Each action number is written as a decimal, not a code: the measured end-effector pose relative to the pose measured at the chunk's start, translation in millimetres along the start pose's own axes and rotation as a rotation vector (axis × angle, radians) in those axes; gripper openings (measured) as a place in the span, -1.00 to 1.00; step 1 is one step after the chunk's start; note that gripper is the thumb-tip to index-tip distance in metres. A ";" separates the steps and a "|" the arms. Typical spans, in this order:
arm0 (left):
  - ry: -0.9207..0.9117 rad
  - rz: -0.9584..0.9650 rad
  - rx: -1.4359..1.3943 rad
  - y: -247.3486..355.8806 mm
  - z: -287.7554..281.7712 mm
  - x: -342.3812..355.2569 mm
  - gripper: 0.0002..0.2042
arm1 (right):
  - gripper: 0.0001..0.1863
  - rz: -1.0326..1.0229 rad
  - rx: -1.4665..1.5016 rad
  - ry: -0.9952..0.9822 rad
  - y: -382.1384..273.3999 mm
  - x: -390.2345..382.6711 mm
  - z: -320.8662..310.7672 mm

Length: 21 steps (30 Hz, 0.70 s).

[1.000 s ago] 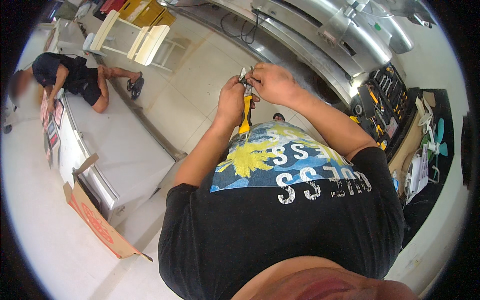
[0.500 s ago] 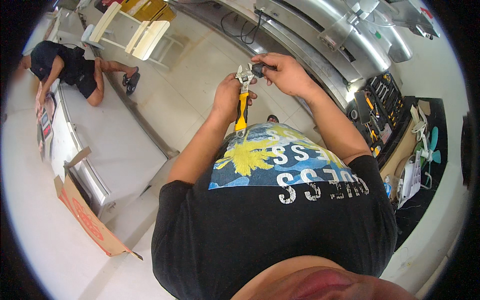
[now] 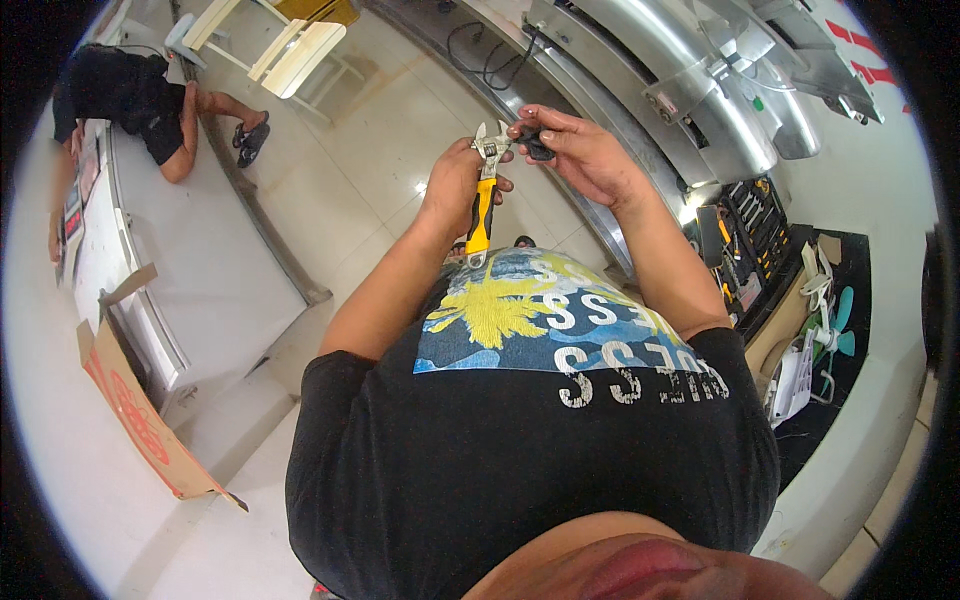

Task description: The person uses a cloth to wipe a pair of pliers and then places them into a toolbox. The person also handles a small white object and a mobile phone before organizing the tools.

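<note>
- Gripped adjustable wrench [image 3: 481, 218] in left hand [image 3: 453, 188], with fingers curled closed round upper handle.
- Aimed wrench head away from body, handle end toward black shirt [image 3: 540, 450]; couldn't tell if touching it.
- Pinched small black part [image 3: 537, 146] in right hand [image 3: 590, 162], with thumb and fingertips nearly together on it.
- Held part just right of wrench's open jaws; couldn't tell about contact.
- Stood on tiled floor [image 3: 365, 165], near steel machine [image 3: 720, 130] ahead right.
</note>
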<state>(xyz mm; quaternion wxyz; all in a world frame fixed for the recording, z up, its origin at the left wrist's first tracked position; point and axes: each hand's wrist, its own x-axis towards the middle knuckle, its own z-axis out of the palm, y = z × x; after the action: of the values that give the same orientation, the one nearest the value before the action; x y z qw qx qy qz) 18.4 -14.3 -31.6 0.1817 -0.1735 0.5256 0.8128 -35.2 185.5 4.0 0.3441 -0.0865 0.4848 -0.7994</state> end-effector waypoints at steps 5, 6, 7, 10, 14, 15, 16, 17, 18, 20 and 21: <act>-0.004 -0.006 -0.022 2.6 0.7 -1.4 -0.70 | -0.68 -0.003 -0.275 0.178 4.9 3.0 3.7; -0.006 -0.008 -0.024 1.4 0.6 -0.4 -0.69 | -0.69 -0.020 -0.296 0.196 6.7 3.9 3.7; -0.012 -0.005 -0.026 0.9 0.9 0.1 -0.69 | -0.69 -0.038 -0.318 0.214 8.6 5.7 3.1; -0.023 0.003 -0.036 1.6 2.5 0.0 -0.68 | -0.71 -0.037 -0.407 0.275 4.7 6.9 13.1; -0.035 0.002 -0.068 2.2 3.3 -1.9 -0.66 | -0.76 -0.022 -0.511 0.297 0.7 11.3 22.3; -0.043 0.003 -0.080 2.3 3.1 -1.7 -0.66 | -0.77 -0.011 -0.487 0.295 -0.3 13.0 24.2; -0.047 0.001 -0.090 1.2 2.4 -0.7 -0.66 | -0.78 0.001 -0.463 0.292 -1.4 15.0 26.2; -0.049 0.000 -0.100 -0.3 1.5 0.9 -0.67 | -0.78 0.013 -0.440 0.289 -2.7 16.8 28.4; -0.051 -0.003 -0.111 -1.2 1.2 1.4 -0.67 | -0.79 0.025 -0.448 0.285 -4.4 18.2 31.1; -0.088 0.027 -0.101 -0.5 1.0 1.6 -0.66 | -0.80 0.051 -0.465 0.274 -7.2 20.9 36.4; -0.108 0.041 -0.094 0.6 1.2 0.9 -0.66 | -0.81 0.056 -0.464 0.280 -6.0 22.2 36.4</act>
<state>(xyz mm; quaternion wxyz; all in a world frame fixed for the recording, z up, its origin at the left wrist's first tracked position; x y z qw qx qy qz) 17.3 -13.3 -31.0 0.1845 -0.1270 0.4798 0.8483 -37.4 147.1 23.5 0.2665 -0.0385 0.7001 -0.6613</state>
